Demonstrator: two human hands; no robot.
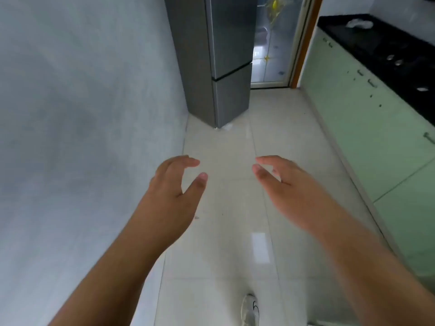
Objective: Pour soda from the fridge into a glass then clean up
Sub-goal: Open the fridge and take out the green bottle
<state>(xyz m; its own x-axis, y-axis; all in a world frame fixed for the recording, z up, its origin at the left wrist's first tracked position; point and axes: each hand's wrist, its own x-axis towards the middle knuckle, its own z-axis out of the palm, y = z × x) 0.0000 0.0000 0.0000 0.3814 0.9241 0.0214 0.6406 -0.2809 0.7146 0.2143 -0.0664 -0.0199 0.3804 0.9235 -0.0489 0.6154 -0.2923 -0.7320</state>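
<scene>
Left hand (pixel 175 184): reached forward in the lower middle of the frame, fingers loosely curved, thumb apart, grasping nothing.
Right hand (pixel 280 182): level with it just to the right, likewise relaxed and empty.
Fridge (pixel 226 67): stood at the upper middle of the frame, grey, with both doors closed; it was against the wall (pixel 82 114) on the left and well apart from both hands.
Soda: not visible anywhere; judged to be behind the closed fridge doors (the task sentence puts it there).
Glass: none could be made out.
Counter (pixel 376 43): a black top ran along the upper right, above pale green cabinets (pixel 353 125); a pale crumpled thing (pixel 359 24) lay at its far end, too blurred to name.
Floor (pixel 235 149): light tiles ran from the bottom of the frame up to the fridge, with a shoe (pixel 250 309) at the bottom edge.
Progress: the task looked to be at its very start, with nothing fetched, nothing poured and nothing to tidy yet.
Left to do: by my reading, everything, namely reaching the fridge, opening it, taking out the soda, finding a glass, pouring, then cleaning up.
</scene>
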